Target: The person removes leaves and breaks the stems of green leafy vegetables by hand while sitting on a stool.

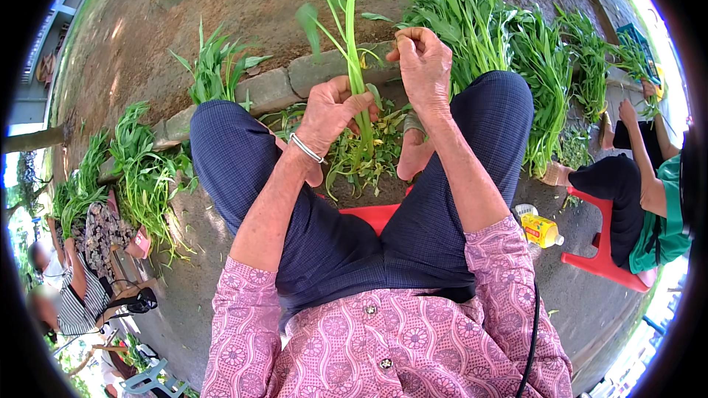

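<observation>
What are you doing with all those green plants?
A person sits on a low red stool outdoors. The left hand grips a long green stalk near its base, and the right hand pinches at it just beside. Plucked leaf scraps lie between the feet. A big heap of the same greens lies to the right, where another person sits on a red stool.

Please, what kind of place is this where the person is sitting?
Probably an outdoor roadside or park edge: bare soil behind a stone kerb, concrete ground, bundles of leafy green stalks, and low red plastic stools where people sit.
</observation>
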`<state>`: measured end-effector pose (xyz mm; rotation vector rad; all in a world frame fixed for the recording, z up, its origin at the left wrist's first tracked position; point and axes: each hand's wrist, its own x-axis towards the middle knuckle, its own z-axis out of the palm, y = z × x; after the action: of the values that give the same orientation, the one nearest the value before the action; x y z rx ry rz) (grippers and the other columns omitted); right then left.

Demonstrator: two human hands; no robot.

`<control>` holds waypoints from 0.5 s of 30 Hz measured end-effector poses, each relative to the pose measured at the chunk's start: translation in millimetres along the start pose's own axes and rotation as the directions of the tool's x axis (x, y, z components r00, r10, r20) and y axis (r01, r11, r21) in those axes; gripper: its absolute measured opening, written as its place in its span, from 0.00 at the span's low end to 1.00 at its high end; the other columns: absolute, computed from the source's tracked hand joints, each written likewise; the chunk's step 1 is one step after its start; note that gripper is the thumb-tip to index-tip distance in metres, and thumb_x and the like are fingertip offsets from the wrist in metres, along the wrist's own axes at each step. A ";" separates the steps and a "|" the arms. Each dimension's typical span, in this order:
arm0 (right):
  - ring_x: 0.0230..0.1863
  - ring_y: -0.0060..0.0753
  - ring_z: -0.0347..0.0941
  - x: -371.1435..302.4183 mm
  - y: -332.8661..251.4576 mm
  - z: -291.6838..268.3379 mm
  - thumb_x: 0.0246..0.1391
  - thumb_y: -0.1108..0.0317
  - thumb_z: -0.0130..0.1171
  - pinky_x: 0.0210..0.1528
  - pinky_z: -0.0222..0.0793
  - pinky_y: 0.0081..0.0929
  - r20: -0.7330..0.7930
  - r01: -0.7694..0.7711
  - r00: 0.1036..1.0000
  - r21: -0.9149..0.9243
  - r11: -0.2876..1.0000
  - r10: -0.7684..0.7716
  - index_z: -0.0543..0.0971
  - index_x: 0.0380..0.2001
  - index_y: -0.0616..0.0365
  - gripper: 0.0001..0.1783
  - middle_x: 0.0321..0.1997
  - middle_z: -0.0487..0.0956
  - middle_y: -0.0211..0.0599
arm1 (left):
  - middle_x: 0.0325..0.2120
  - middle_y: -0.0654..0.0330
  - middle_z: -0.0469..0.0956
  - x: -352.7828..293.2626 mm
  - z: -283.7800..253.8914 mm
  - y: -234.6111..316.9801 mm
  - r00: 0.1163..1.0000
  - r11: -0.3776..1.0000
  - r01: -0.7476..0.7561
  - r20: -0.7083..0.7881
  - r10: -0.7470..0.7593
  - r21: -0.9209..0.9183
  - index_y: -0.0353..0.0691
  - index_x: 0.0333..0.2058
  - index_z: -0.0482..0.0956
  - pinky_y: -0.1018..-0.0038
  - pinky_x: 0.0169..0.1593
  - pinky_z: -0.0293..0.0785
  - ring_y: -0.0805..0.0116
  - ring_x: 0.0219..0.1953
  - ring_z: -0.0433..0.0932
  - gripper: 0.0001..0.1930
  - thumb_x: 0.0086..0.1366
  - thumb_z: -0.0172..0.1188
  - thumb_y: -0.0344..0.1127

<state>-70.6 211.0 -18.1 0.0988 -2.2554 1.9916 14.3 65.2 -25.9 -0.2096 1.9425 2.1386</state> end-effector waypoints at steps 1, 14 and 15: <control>0.21 0.23 0.76 1.9 2.5 -1.9 0.51 0.74 0.51 0.27 0.71 0.19 0.027 0.011 1.000 0.024 1.000 -0.012 0.77 0.32 0.69 0.09 0.23 0.79 0.37 | 0.26 0.60 0.80 -0.2 -0.1 1.2 1.000 1.000 -0.003 -0.002 0.003 -0.012 0.36 0.37 0.75 0.82 0.25 0.73 0.74 0.27 0.79 0.11 0.63 0.59 0.38; 0.23 0.20 0.73 -6.3 -9.5 -10.1 0.51 0.68 0.52 0.28 0.68 0.19 0.380 -0.153 0.917 0.057 0.987 0.120 0.79 0.33 0.68 0.13 0.22 0.78 0.33 | 0.26 0.60 0.79 -0.3 -8.1 2.1 0.998 1.000 -0.006 -0.063 0.005 -0.005 0.37 0.40 0.75 0.81 0.25 0.74 0.74 0.27 0.79 0.12 0.63 0.59 0.39; 0.23 0.20 0.73 -8.0 -12.9 -9.8 0.51 0.68 0.52 0.28 0.68 0.20 0.404 -0.160 0.904 0.020 0.987 0.139 0.79 0.32 0.68 0.13 0.22 0.78 0.33 | 0.26 0.60 0.79 -0.9 -9.0 2.3 0.998 1.000 -0.007 -0.059 0.007 -0.008 0.37 0.40 0.75 0.81 0.25 0.74 0.74 0.27 0.79 0.12 0.63 0.59 0.39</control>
<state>-60.4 218.8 -5.3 0.3861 -2.5165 2.2895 14.0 56.0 -24.4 -0.2714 1.9697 2.1686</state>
